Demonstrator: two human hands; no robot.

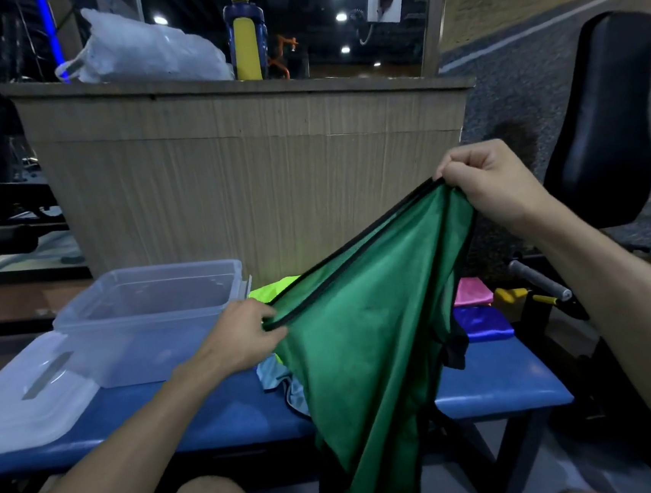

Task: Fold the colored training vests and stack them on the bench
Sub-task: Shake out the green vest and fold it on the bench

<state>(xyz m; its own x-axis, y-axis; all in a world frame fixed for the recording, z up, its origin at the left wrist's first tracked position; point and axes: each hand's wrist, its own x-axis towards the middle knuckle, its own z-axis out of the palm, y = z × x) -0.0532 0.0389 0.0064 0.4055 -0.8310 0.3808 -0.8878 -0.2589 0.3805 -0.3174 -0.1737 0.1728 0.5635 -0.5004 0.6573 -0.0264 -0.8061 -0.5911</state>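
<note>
A green vest (369, 345) with black trim hangs stretched between my hands above the blue bench (213, 420). My left hand (245, 333) pinches its lower trimmed edge near the bench. My right hand (497, 186) grips the other end of that edge, raised higher at the right. The cloth drapes down past the bench's front edge. Behind it lie a neon yellow vest (272, 289) and a light blue vest (276, 374), both loose. Folded pink (471, 292) and blue (482, 324) vests sit stacked at the bench's right end.
A clear plastic bin (152, 322) stands on the bench at the left, its lid (28, 398) lying beside it. A wooden counter (248, 162) rises behind, with a bag and a bottle (246, 35) on top. A black padded seat (605, 116) and a machine handle (538, 279) are at the right.
</note>
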